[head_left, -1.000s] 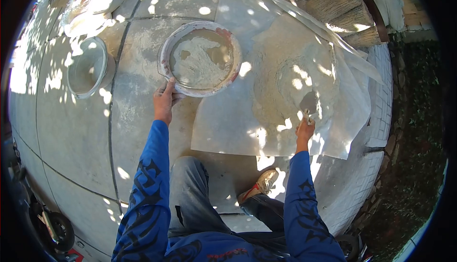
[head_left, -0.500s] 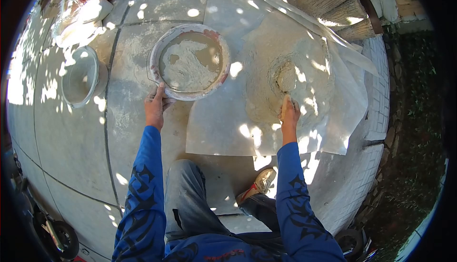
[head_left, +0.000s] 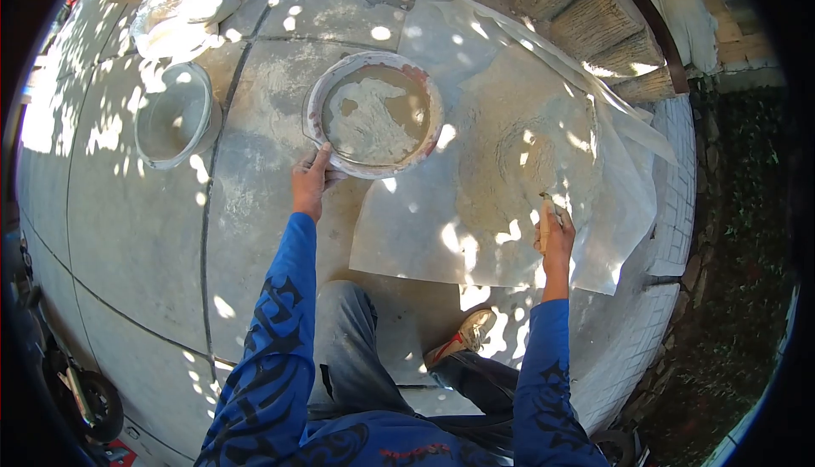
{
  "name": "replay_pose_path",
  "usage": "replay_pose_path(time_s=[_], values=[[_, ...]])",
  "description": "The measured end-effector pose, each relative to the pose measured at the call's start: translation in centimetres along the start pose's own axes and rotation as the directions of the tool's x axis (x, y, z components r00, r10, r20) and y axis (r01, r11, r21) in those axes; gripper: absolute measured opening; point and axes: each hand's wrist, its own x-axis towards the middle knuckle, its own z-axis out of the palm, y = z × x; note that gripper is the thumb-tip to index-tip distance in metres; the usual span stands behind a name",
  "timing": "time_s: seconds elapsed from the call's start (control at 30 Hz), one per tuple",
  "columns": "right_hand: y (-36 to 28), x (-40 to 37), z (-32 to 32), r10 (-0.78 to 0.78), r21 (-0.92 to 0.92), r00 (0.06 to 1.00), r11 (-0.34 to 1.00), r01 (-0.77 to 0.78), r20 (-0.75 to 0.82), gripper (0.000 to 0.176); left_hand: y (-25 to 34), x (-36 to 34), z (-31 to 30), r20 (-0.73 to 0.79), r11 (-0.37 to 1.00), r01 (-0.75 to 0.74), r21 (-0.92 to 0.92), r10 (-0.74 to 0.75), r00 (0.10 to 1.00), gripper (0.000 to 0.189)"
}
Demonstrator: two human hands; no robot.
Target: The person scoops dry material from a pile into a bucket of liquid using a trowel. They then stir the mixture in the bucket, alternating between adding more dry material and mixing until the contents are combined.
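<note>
- The left hand (head_left: 310, 182) has its thumb and fingers closed on the near-left rim of a round bucket (head_left: 316, 110).
- The right hand (head_left: 556, 231) is wrapped around the pale handle of a trowel (head_left: 544, 233); its blade is hard to make out against the grey.
- If the left hand bore down on the rim, the bucket could tip and slop its soupy mix (head_left: 373, 119).
- A hard scrape with the trowel's edge might nick or drag the thin plastic sheet (head_left: 386, 242) and spill the mortar (head_left: 488, 170) over its side.
- The bucket sits left of the mortar, overlapping the sheet's left edge; whether its base rests on plastic I cannot tell.
- Its rim is crusted white with reddish smears; inside, pale lumps stand in murky brown liquid.
- The mortar is a broad, sandy patch, ridged in curves near the trowel.
- The sheet is cloudy, rumpled along its far edge.
- Farther left, a second bucket (head_left: 174, 132), greyish and smooth, stands on dusty concrete (head_left: 263, 161).
</note>
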Motion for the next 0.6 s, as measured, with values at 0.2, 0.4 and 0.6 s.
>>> replay_pose_path(time_s=[0.2, 0.4, 0.6], values=[[-4.9, -3.9, 4.0, 0.027, -0.072, 0.982, 0.997, -0.013, 0.186, 0.028, 0.3, -0.3, 0.3, -0.007, 1.000, -0.012, -0.015, 0.012, 1.000, 0.039], [-9.1, -7.2, 11.5, -0.053, -0.133, 0.868, 0.982, 0.135, 0.493, 0.029, 0.0, 0.1, 0.1, -0.003, 1.000, -0.016, -0.005, 0.016, 1.000, 0.039], [-9.7, -6.3, 16.7, 0.004, -0.193, 0.796, 0.971, 0.143, 0.606, 0.038, -0.3, 0.2, -0.1, -0.003, 1.000, -0.012, 0.014, 0.012, 1.000, 0.039]])
